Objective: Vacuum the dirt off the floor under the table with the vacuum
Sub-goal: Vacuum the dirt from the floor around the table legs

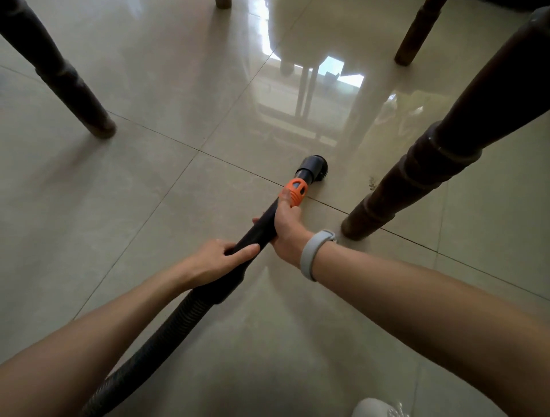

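The vacuum's black tube (263,226) runs from a ribbed hose (148,348) at the lower left up to an orange collar (294,192) and a round brush head (315,167) that rests on the tiled floor. My left hand (218,260) grips the tube near the hose joint. Further up, my right hand (285,226) holds the tube, thumb lying on the orange collar. A small patch of dirt (372,183) lies on the floor right of the brush, beside a table leg.
Dark wooden table legs stand around: one close on the right (416,175), one at the left (65,83), one at the back right (416,35), one at the top edge (223,3). Glossy beige tiles (148,178) reflect a window. A white shoe tip (372,407) shows at the bottom.
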`<action>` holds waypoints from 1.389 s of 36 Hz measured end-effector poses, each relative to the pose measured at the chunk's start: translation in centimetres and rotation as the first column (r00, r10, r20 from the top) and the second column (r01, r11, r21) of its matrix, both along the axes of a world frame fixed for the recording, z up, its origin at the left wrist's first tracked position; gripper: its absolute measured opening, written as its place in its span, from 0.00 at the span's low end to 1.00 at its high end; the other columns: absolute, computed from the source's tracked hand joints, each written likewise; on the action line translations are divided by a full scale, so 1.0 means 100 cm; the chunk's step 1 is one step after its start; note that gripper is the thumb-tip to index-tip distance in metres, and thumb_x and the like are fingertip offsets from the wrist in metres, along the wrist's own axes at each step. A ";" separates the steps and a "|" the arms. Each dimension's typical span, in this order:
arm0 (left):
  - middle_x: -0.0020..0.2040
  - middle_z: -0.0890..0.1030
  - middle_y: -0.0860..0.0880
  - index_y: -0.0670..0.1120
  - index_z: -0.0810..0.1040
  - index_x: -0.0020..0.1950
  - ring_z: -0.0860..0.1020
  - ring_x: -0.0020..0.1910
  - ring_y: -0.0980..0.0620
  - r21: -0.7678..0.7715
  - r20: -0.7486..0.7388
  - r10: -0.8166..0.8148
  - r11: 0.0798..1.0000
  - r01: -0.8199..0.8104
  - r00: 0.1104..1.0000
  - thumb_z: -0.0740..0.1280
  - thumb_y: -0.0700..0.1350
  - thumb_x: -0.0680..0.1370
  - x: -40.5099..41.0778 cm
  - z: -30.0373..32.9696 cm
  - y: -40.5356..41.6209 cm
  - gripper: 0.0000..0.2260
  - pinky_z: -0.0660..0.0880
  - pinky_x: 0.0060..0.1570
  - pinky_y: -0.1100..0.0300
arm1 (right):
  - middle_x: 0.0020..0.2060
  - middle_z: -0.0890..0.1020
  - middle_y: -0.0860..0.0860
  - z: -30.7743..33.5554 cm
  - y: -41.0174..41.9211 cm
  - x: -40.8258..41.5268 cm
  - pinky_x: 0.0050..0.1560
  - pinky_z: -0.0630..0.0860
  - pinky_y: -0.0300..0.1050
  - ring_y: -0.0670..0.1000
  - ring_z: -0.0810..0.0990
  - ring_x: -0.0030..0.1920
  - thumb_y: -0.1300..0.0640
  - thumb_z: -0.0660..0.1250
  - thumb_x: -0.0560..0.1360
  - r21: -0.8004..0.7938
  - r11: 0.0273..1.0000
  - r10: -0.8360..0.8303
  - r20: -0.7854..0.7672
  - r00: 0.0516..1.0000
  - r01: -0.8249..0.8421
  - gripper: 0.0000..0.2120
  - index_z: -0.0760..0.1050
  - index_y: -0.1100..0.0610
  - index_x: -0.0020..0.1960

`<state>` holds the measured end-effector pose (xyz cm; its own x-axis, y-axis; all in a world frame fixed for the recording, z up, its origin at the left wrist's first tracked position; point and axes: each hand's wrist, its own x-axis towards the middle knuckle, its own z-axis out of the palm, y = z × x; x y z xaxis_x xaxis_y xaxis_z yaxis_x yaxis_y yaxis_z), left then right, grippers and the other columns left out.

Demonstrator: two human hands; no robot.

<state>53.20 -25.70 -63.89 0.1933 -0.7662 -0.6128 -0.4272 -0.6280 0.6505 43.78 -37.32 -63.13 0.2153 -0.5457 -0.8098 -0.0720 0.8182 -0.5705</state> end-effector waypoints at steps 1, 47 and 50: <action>0.37 0.82 0.46 0.42 0.79 0.42 0.81 0.35 0.48 0.027 -0.088 0.037 0.999 -0.035 0.995 0.60 0.64 0.74 0.000 0.001 0.006 0.24 0.78 0.41 0.57 | 0.37 0.74 0.54 -0.001 0.007 0.001 0.57 0.77 0.58 0.54 0.80 0.35 0.41 0.52 0.81 0.009 1.000 0.017 0.011 1.000 -0.017 0.22 0.59 0.58 0.64; 0.41 0.82 0.40 0.42 0.77 0.42 0.81 0.36 0.44 -0.071 -0.165 0.612 0.774 -0.629 0.773 0.61 0.65 0.76 0.095 0.010 0.019 0.25 0.79 0.47 0.51 | 0.45 0.77 0.53 -0.001 0.018 0.093 0.52 0.78 0.48 0.52 0.78 0.48 0.54 0.59 0.81 -0.194 0.868 0.455 -0.055 0.889 -0.456 0.16 0.67 0.60 0.65; 0.42 0.82 0.40 0.42 0.78 0.42 0.82 0.42 0.42 -0.061 -0.164 0.579 0.803 -0.593 0.799 0.61 0.67 0.74 0.094 0.008 0.013 0.27 0.78 0.54 0.47 | 0.45 0.77 0.53 -0.008 0.015 0.083 0.51 0.78 0.48 0.52 0.79 0.48 0.54 0.57 0.81 -0.169 0.867 0.461 -0.087 0.883 -0.469 0.17 0.66 0.60 0.67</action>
<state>62.56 -24.38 -63.09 0.5500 -0.5924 -0.5887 0.0942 -0.6564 0.7485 52.08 -35.79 -63.92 0.4477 -0.5276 -0.7220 -0.4464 0.5677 -0.6917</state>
